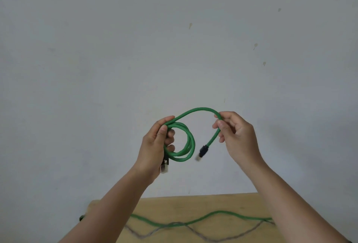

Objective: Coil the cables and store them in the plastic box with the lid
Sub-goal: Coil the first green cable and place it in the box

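The left hand [155,146] grips the gathered loops of a thin green network cable [186,142], keeping the coil from springing apart; the right hand [235,136] pinches its free tail beside the coil, likely feeding the last turn. Below the coil, on the tan wooden table [222,204] against a grey wall [135,39], lie another green cable [213,214] and a grey cable [174,225].

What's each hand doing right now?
Left hand: grips the coiled loops of the green cable.
Right hand: pinches the same cable's free end, near its plug.
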`<state>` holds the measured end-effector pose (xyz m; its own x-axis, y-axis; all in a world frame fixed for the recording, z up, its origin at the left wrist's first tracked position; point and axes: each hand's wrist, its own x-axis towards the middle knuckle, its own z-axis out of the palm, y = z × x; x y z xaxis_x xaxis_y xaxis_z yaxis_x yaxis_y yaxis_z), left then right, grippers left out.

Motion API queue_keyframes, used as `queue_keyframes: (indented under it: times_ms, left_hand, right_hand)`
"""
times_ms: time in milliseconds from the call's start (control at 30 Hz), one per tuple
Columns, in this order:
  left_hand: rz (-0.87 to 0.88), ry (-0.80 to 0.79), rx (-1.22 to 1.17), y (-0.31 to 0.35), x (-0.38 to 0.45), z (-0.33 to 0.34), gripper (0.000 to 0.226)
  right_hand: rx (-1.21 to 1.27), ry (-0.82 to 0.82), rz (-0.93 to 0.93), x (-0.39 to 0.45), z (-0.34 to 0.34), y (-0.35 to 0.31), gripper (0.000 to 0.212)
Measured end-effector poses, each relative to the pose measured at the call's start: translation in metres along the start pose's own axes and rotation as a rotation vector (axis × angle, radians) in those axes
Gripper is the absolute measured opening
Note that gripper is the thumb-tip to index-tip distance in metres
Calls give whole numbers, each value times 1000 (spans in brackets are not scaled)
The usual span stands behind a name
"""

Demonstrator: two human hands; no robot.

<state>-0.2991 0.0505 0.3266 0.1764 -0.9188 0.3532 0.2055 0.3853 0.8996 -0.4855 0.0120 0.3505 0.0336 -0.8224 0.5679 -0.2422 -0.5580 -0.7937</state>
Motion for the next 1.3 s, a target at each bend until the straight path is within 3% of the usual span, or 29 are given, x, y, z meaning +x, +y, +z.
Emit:
queue_keyframes:
  times_ms: [200, 300, 467, 800, 933, 1067, 1133, 1200, 1300]
  left_hand:
    - [29, -54, 81, -10, -13, 9, 33]
    - [36, -91, 97, -12, -17, 11, 32]
    - [26, -108, 91, -14, -17, 6, 32]
    - [-6, -192, 10, -16, -14, 11, 31]
    - [15, -40, 63, -19, -9, 13, 29]
    - [7, 106, 102, -26, -1, 11, 30]
    - [10, 155, 115, -29, 1, 13, 31]
    - [11, 214, 120, -30, 3, 13, 32]
    - [-14, 292, 182, -31, 6, 10, 33]
  right_hand:
    - [260, 156, 208, -14, 20, 8, 19]
    - [360, 158, 322, -12, 19, 8, 19]
    - [607, 54, 528, -12, 13, 5, 21]
    - [744, -187, 665, -16, 18, 10, 16]
    - [703, -188, 530, -21, 22, 10, 15]
    - [211, -103, 211, -26, 29, 11, 20]
    - [34, -83, 26, -30, 33, 13, 40]
    - [-54, -172, -135, -33, 34, 14, 48]
    - [-247, -353, -288, -35, 37, 14, 42]
